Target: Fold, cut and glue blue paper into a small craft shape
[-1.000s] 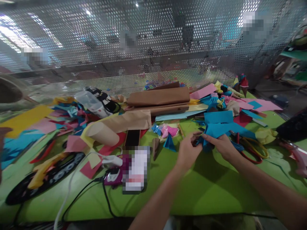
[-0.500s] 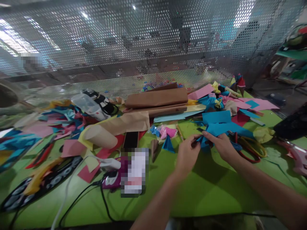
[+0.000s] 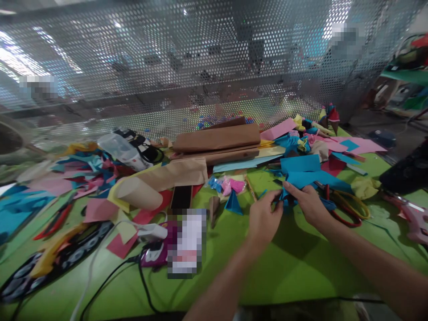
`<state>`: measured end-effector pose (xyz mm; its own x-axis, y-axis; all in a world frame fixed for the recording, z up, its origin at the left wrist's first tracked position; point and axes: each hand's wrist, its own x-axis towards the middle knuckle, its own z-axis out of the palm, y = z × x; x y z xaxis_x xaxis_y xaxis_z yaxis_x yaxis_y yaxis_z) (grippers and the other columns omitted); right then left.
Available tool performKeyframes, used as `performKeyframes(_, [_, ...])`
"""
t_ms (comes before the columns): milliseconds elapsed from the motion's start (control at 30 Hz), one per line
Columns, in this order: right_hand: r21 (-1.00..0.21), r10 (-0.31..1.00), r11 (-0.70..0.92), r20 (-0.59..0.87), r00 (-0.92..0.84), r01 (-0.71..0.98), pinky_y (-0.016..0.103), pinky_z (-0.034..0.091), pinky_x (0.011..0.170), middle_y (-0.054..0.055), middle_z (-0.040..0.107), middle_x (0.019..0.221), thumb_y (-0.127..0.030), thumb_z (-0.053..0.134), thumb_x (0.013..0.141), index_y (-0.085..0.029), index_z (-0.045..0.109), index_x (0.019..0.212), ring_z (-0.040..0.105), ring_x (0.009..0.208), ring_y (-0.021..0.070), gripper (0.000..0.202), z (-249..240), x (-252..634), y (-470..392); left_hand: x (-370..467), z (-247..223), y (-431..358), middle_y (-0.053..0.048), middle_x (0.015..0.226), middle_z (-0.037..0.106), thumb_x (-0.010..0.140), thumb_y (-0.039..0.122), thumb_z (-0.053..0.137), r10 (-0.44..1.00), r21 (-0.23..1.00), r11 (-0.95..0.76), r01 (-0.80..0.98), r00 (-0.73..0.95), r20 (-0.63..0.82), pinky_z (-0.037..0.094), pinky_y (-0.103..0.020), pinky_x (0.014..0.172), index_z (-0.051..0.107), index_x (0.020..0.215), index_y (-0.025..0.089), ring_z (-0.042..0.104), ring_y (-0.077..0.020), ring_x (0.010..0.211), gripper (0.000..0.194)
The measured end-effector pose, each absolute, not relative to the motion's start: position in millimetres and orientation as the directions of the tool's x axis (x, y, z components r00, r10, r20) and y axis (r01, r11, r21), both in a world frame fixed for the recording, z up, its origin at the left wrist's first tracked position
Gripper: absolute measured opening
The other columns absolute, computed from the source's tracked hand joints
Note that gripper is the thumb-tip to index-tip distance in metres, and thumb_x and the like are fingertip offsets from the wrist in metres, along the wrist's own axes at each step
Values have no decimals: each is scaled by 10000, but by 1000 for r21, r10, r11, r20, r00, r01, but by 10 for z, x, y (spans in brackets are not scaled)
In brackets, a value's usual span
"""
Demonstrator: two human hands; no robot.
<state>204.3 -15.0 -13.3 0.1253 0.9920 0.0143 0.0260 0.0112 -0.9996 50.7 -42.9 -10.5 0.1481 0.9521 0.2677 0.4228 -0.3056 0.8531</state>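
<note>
My left hand [image 3: 265, 216] is closed, thumb and fingers pinching the lower left edge of a small folded piece of blue paper [image 3: 285, 194]. Closed on the same piece from the other side is my right hand [image 3: 308, 203], its thumb on top. The fingers hide much of the paper. Just behind it lie larger blue paper sheets [image 3: 301, 164]. A thin blue strip [image 3: 262, 193] shows beside my left fingers. Left of that hand stands a small blue paper cone [image 3: 234, 204], and near it a brown paper cone [image 3: 214, 210].
Scissors with red and yellow handles [image 3: 351, 207] lie beside my right wrist. Brown paper rolls [image 3: 217, 139] line the back, before a perforated metal screen [image 3: 200, 89]. Yellow glue gun [image 3: 55, 254], phone [image 3: 181, 197], purple power strip [image 3: 157, 254] and cables occupy the left of the green table [image 3: 267, 281].
My left fingers have shifted slightly down and right against the blue paper. A thin blue strip now shows to their left. The whole view has moved a little.
</note>
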Motion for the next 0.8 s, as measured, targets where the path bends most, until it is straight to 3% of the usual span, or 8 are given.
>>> performKeyframes(533, [-999,988,1,-7,153,-53,294,294,559,-44,409,584,-602,779,728,-231,426,577,326,589,127,535,-100,1999,-177,528,-124,-440,-45,1176,766,933,189,597,948,798,-315,514,138,286,569,-373,928,683,1216,245,730,-251,1042,301])
performKeyframes(800, [-994,987,8,-9,158,-109,297,334,576,-45,443,599,-584,811,696,-228,454,594,357,588,128,515,-39,1965,-194,536,-136,-451,-52,1176,766,972,301,578,938,778,-340,528,134,319,569,-381,918,683,1227,246,731,-257,1037,281])
